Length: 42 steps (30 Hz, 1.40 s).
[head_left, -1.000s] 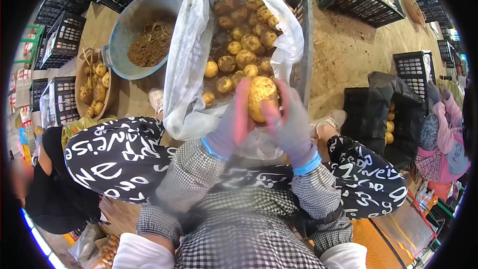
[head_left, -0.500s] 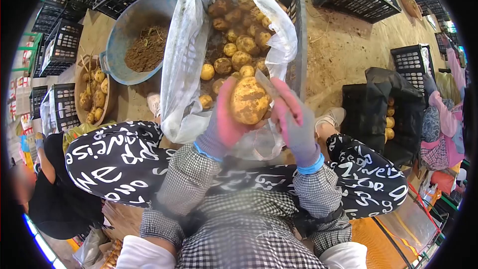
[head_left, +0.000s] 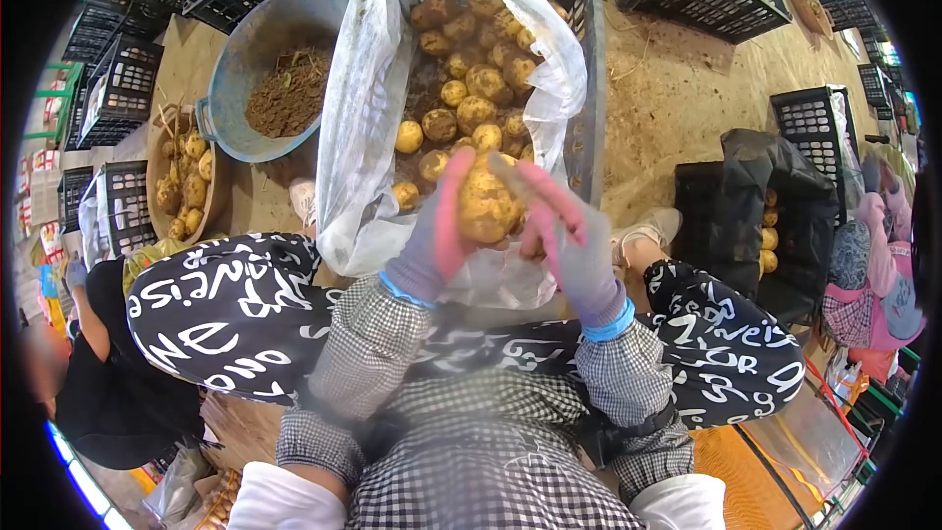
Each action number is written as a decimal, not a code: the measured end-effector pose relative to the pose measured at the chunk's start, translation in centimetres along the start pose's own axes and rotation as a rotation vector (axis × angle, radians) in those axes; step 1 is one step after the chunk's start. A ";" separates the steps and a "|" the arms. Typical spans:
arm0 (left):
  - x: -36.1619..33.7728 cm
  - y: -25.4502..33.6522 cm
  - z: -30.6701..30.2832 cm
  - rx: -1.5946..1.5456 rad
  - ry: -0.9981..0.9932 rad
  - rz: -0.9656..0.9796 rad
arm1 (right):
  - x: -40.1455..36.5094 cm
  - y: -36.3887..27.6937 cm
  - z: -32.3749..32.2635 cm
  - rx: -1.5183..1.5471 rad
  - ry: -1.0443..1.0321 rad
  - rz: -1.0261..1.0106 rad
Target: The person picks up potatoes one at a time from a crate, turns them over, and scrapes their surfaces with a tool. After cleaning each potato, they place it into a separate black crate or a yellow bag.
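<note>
A large round potato (head_left: 488, 204), yellow with brown soil patches, is held over the near end of the lined crate. My left hand (head_left: 439, 226), in a grey and pink glove, is wrapped round its left side. My right hand (head_left: 569, 236), gloved the same way, is at the potato's right side with fingers bent; a dull, blurred thin thing sticks out at its fingertips, too smeared to name. Behind them, many soil-covered potatoes (head_left: 477, 116) lie in the crate, inside a whitish plastic liner (head_left: 358, 108).
To the left are a blue tub (head_left: 228, 103) with loose soil and a basket (head_left: 215, 191) of potatoes. On the right, a black-lined crate (head_left: 702, 226) holds some potatoes. Black crates (head_left: 702, 0) stand farther off. People sit at the far left (head_left: 128, 383) and far right (head_left: 883, 275).
The potato looks turned in my left hand. My right hand's fingers have shifted up and left, nearer its top. At the far right, the other person's arms have moved.
</note>
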<state>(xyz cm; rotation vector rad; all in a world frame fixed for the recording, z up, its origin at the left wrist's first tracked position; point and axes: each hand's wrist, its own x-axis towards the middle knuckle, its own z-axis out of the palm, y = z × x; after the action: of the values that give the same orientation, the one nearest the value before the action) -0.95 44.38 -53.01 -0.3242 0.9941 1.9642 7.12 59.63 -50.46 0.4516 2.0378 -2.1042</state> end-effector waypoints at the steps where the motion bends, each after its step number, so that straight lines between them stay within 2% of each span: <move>1: -0.1 -0.2 0.4 0.026 0.162 0.021 | -0.1 0.1 0.1 -0.010 -0.019 -0.030; 4: -0.2 0.0 -0.4 0.006 0.088 -0.073 | -0.3 1.0 0.5 -0.118 -0.121 -0.161; 6: 0.7 -1.0 -1.3 0.074 0.180 0.007 | 0.2 1.8 0.3 -0.220 -0.110 -0.362; 8: 0.7 -1.4 -1.6 0.087 0.187 0.021 | 0.7 1.9 0.0 -0.166 -0.010 -0.349; 9: 0.6 -1.3 -1.4 0.084 0.175 0.020 | 0.7 1.2 -0.2 -0.064 0.060 -0.208; 12: 0.3 -1.0 -1.2 0.073 0.139 0.014 | 0.1 1.7 -0.1 0.104 0.062 -0.096; 15: 0.2 -1.0 -1.3 0.066 0.116 0.007 | -0.3 1.0 -0.3 0.065 0.009 -0.010; 17: 0.2 -1.0 -1.3 0.068 0.112 0.002 | 0.1 0.5 -0.3 0.149 0.144 0.084; 20: 0.4 -1.2 -1.5 0.068 0.109 -0.004 | -0.5 1.5 -0.5 -0.042 -0.129 -0.056; 26: 0.0 -1.4 -1.4 0.022 0.060 -0.010 | -0.6 1.1 0.3 0.094 0.038 0.061; 28: 0.2 -1.8 -1.7 0.042 0.018 0.022 | -0.7 2.6 0.6 -0.009 -0.043 -0.073; 29: 1.1 -2.8 -3.2 0.104 0.029 0.062 | -0.9 3.2 0.7 -0.061 -0.085 -0.136; 30: 1.8 -3.3 -4.1 0.166 0.042 0.102 | -0.8 3.1 0.6 -0.030 -0.025 -0.148; 33: 1.0 -3.1 -4.5 0.626 0.023 0.353 | -0.7 2.3 0.6 -0.061 0.054 -0.183; 34: 0.5 -2.8 -4.0 0.822 0.001 0.464 | -0.9 1.9 0.7 -0.163 0.012 -0.197; 35: 0.4 -2.7 -3.6 0.823 0.001 0.526 | -0.9 1.6 0.7 -0.268 -0.032 -0.213; 37: 0.2 -2.5 -3.1 0.825 0.005 0.646 | -0.8 1.4 0.7 -0.260 0.014 -0.207; 38: 0.0 -2.1 -2.6 0.966 0.042 0.738 | -0.8 1.5 0.7 -0.253 0.037 -0.202; 40: -0.4 -1.2 -1.6 1.253 0.117 0.918 | -0.2 1.8 0.5 -0.020 0.151 -0.343; 42: 0.1 -2.0 -1.8 1.130 0.076 0.929 | 0.0 1.9 0.2 0.240 0.166 -0.181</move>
<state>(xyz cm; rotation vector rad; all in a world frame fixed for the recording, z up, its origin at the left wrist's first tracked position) 0.32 43.63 -55.25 0.8342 2.3714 1.7238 7.71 59.39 -52.25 0.5091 1.9857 -2.5138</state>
